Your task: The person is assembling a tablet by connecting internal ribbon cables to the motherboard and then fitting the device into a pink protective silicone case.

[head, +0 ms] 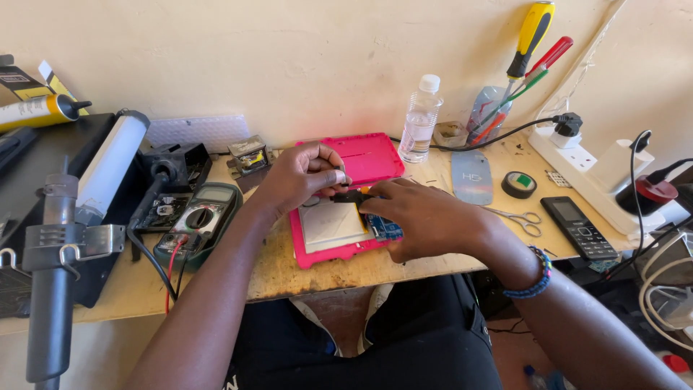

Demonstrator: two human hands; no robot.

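Heat gun (50, 282): standing nearest, lower left, well apart from the work.
Pink tray (375, 155): lying mid-bench, bearing opened device (336, 224).
Right hand (426, 217): resting narrow on board, steadying.
Left hand (303, 177): pinching closed on small black part (351, 196).
Advice: keeping grip light, lifting straight.

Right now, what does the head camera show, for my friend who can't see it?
Two hands, left and right, pinch a small black part over an opened pink device on a wooden bench. A multimeter lies left; scissors and a phone lie right.
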